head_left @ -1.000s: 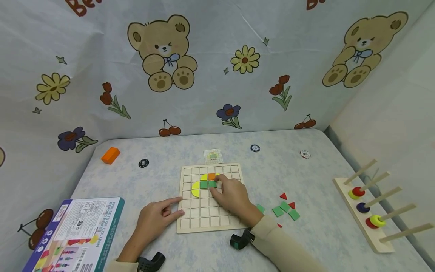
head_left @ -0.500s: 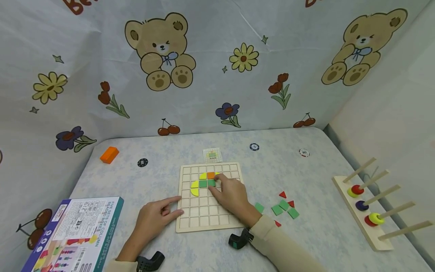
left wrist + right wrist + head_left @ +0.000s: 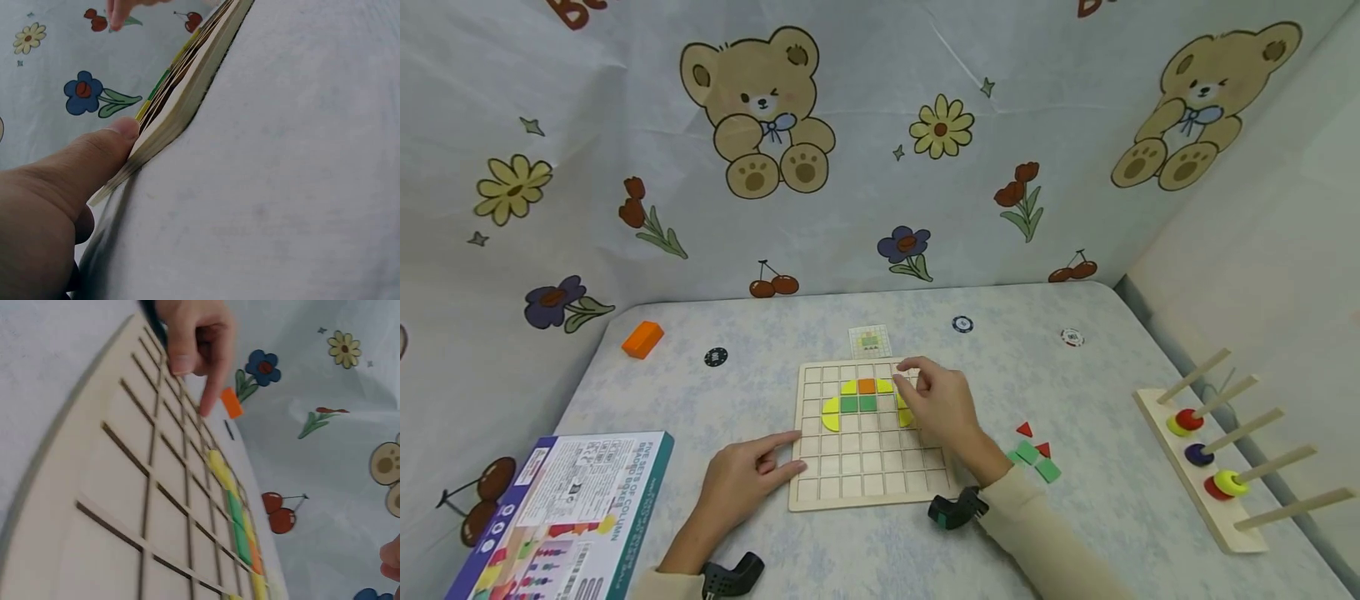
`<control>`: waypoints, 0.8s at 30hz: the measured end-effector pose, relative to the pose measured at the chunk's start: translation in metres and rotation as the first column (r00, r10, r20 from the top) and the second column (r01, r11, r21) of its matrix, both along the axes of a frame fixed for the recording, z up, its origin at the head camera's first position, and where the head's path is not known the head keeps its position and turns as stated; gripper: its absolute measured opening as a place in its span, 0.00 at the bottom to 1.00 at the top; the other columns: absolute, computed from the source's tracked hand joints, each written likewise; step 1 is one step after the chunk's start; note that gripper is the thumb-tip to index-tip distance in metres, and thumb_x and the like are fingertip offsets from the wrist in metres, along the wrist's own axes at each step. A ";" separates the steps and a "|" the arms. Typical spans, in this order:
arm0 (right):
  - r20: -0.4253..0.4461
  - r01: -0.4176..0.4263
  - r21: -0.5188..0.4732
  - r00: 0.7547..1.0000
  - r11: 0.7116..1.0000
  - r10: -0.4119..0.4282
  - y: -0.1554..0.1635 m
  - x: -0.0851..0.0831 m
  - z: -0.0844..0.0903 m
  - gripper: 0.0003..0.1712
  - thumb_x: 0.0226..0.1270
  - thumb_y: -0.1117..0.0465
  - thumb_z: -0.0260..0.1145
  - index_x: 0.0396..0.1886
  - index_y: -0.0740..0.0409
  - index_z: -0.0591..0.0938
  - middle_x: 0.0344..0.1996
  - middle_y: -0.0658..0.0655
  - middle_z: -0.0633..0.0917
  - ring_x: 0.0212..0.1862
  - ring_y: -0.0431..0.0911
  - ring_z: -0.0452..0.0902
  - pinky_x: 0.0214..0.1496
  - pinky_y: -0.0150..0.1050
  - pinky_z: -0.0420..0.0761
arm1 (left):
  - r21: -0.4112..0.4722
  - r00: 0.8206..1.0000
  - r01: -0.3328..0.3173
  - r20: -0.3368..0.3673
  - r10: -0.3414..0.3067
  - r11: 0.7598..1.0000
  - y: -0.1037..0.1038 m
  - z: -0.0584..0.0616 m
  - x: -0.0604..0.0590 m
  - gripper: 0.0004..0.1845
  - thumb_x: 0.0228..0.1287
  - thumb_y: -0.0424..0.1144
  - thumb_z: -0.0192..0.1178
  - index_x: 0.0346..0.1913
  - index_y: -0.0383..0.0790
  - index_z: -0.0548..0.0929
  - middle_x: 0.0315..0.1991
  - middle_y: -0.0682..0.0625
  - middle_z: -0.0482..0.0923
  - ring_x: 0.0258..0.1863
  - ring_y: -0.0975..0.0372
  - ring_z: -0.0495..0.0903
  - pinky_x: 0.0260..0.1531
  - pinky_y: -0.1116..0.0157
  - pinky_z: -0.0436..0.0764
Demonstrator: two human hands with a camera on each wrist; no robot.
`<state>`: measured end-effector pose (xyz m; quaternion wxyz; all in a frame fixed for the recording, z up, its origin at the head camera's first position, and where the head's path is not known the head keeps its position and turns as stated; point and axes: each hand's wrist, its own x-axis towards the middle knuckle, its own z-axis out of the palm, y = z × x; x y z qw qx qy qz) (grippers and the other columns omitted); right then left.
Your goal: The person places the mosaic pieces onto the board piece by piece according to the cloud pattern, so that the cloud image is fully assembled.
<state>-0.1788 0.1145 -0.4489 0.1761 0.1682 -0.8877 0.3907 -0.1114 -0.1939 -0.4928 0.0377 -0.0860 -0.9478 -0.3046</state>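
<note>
The grid board [image 3: 865,433] holds a few yellow, green and orange pieces; most squares are bare. Left hand [image 3: 741,483] presses its edge with flat fingers; right hand [image 3: 943,404] hovers above, curled loosely, pinching nothing I can see.

A pale mottled worktop [image 3: 760,333] is seen. Lying directly on it: a wooden grid board [image 3: 857,467], an orange block [image 3: 642,340], three poker chips [image 3: 717,357], a small card [image 3: 870,342], loose green and red tiles [image 3: 1036,460], a printed box [image 3: 561,517], and a peg rack [image 3: 1195,475].
</note>
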 end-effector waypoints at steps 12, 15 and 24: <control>0.184 0.021 0.156 0.982 0.988 -0.050 0.105 0.059 0.020 0.10 0.66 0.58 0.76 0.46 0.51 0.89 0.11 0.41 0.63 0.14 0.35 0.55 0.18 0.34 0.62 | -0.007 1.000 -0.004 0.006 0.004 1.000 0.000 0.000 -0.001 0.24 0.56 0.60 0.74 0.56 0.61 0.88 0.13 0.64 0.61 0.14 0.70 0.56 0.22 0.68 0.60; 0.252 0.006 0.165 0.967 0.986 -0.048 0.118 0.078 0.003 0.15 0.64 0.58 0.77 0.50 0.50 0.88 0.11 0.40 0.63 0.15 0.33 0.53 0.18 0.33 0.61 | -0.011 1.000 -0.001 0.013 0.001 1.000 0.000 0.000 0.000 0.24 0.57 0.60 0.74 0.56 0.61 0.88 0.13 0.64 0.61 0.14 0.70 0.56 0.22 0.68 0.60; 0.135 0.024 0.180 0.990 0.983 -0.049 0.119 0.095 -0.029 0.14 0.62 0.53 0.78 0.47 0.45 0.89 0.11 0.34 0.58 0.15 0.29 0.47 0.18 0.30 0.56 | -0.016 1.000 0.005 0.000 -0.005 1.000 -0.001 0.000 -0.001 0.22 0.57 0.60 0.74 0.54 0.62 0.88 0.13 0.65 0.60 0.14 0.70 0.56 0.21 0.68 0.58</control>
